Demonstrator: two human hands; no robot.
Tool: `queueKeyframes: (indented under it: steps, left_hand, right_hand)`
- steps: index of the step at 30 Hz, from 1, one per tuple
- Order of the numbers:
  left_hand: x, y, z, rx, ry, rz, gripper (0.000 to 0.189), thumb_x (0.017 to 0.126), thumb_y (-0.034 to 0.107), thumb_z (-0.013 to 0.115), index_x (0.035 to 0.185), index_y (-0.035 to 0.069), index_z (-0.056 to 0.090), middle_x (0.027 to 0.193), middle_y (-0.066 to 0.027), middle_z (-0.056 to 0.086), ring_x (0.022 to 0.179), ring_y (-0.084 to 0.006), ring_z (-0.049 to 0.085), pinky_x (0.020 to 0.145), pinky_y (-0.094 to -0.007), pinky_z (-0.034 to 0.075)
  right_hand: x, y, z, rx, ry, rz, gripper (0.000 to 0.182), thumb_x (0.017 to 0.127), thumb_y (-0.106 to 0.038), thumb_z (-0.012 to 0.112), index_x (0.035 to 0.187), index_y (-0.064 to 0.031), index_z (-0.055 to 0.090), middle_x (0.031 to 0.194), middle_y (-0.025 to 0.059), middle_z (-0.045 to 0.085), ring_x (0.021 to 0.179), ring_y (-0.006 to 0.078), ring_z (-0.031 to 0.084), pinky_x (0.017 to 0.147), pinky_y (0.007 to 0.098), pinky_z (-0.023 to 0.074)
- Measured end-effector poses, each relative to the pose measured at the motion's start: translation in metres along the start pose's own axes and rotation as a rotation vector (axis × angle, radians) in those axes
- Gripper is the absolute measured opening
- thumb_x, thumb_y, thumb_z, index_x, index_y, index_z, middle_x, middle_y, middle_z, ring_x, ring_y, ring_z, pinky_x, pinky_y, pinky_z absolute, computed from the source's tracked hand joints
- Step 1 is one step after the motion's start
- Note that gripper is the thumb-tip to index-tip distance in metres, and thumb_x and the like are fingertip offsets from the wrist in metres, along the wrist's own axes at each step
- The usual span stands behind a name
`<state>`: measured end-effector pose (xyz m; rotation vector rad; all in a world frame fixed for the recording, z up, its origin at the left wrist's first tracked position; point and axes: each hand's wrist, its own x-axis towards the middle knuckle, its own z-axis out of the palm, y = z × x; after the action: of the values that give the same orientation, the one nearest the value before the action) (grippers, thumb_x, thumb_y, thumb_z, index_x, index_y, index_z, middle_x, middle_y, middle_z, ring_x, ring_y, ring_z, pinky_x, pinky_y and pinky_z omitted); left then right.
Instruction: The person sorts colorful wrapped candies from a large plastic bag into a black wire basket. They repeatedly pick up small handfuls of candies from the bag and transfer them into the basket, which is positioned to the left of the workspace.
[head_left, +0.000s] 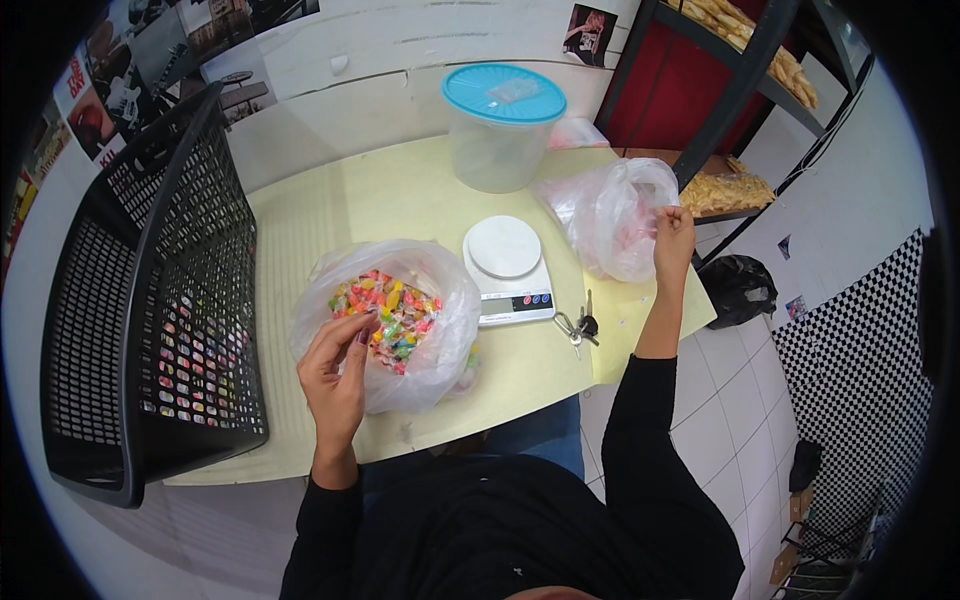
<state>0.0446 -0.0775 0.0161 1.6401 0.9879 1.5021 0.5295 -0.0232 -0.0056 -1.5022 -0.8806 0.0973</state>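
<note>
My left hand (335, 375) hovers over the near left side of an open clear plastic bag (442, 300) full of wrapped candies (397, 315) in mixed colours. Its fingers are bent, the thumb tip stands close below the fingertips, and I see nothing held between them. At the right, my right hand (675, 236) pinches the rim of a second plastic bag (622, 217), which lies on its side with its mouth towards me. Pinkish plastic shows inside that one. Between the two bags stands a white digital kitchen scale (504, 251) with a bare round platform.
A black plastic crate (195, 300) stands tilted at the table's left. Behind the scale is a clear tub with a blue lid (504, 94). A bunch of keys (579, 328) lies near the front edge. A metal shelf (739, 56) with bagged snacks (724, 195) rises at right.
</note>
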Motion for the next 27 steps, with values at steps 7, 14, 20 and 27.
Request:
queueKeyframes:
  steps: [7, 14, 20, 27]
  left_hand:
    - [0.000, 0.011, 0.018, -0.004, -0.081, -0.052, 0.027, 0.087, -0.006, 0.062, 0.113, -0.002, 0.067, 0.109, -0.0130, 0.066, 0.099, -0.0183, 0.066, 0.083, -0.0289, 0.054]
    - [-0.003, 0.015, 0.050, -0.287, -0.157, -0.232, 0.036, 0.086, -0.005, 0.066, 0.121, -0.004, 0.060, 0.113, -0.0128, 0.064, 0.099, -0.0183, 0.066, 0.081, -0.0280, 0.056]
    - [-0.003, 0.005, 0.034, -0.366, -0.101, -0.338, 0.016, 0.092, 0.003, 0.064, 0.104, -0.007, 0.066, 0.101, -0.0109, 0.067, 0.088, -0.0143, 0.068, 0.075, -0.0262, 0.057]
    - [-0.003, -0.002, 0.014, -0.284, -0.046, -0.355, 0.011, 0.094, 0.006, 0.063, 0.095, -0.004, 0.067, 0.080, -0.0050, 0.068, 0.072, -0.0094, 0.065, 0.067, -0.0229, 0.054]
  right_hand:
    - [-0.080, -0.116, 0.040, 0.419, -0.353, 0.054, 0.032, 0.087, -0.001, 0.069, 0.113, 0.0002, 0.052, 0.093, 0.0057, 0.062, 0.085, 0.0101, 0.059, 0.073, 0.0229, 0.0480]
    - [-0.183, -0.169, 0.101, 0.879, -0.672, 0.207, 0.035, 0.086, 0.005, 0.068, 0.114, 0.0003, 0.048, 0.094, 0.0071, 0.059, 0.087, 0.0127, 0.060, 0.080, 0.0260, 0.0522]
    - [-0.210, -0.173, 0.124, 0.811, -0.755, 0.200, 0.036, 0.086, 0.002, 0.070, 0.114, 0.0000, 0.047, 0.095, 0.0066, 0.058, 0.087, 0.0142, 0.060, 0.080, 0.0269, 0.0509]
    - [-0.210, -0.191, 0.104, 0.241, -0.877, -0.465, 0.030, 0.080, -0.005, 0.075, 0.104, 0.0009, 0.059, 0.097, 0.0103, 0.061, 0.087, 0.0240, 0.063, 0.077, 0.0326, 0.0508]
